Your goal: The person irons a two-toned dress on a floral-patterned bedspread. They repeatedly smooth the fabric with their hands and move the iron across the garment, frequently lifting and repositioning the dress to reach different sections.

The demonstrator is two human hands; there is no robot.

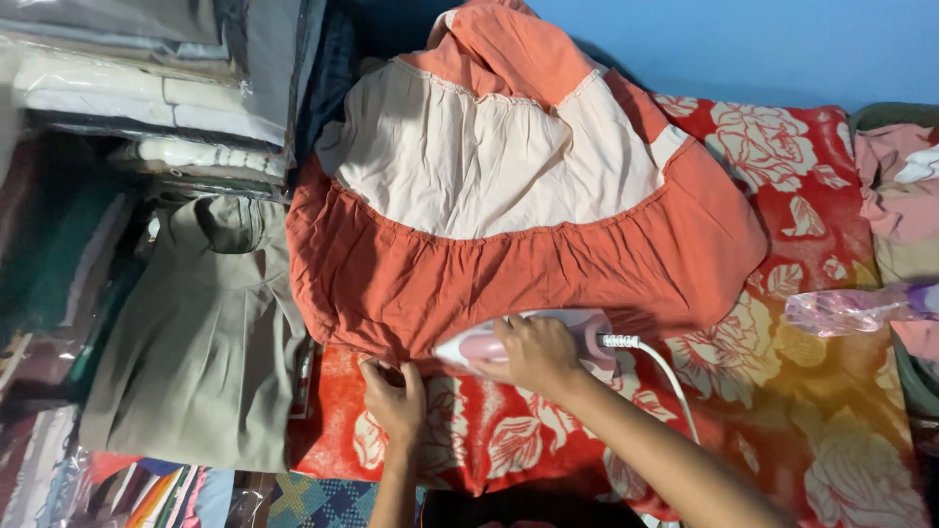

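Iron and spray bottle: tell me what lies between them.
In the head view, between the iron and the spray bottle lie the iron's white cord and bare floral blanket.

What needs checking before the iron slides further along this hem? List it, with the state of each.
1. Right hand grips the iron by its handle: ok.
2. Left hand pins the hem of the orange garment, fingers close beside the iron's tip: not ok.
3. Cord trails off to the right, away from the fabric ahead: ok.
4. Fabric ahead lies flat: not ok, creases show.
5. Floral blanket lies under the garment: ok.
6. Iron's heat setting: cannot tell.
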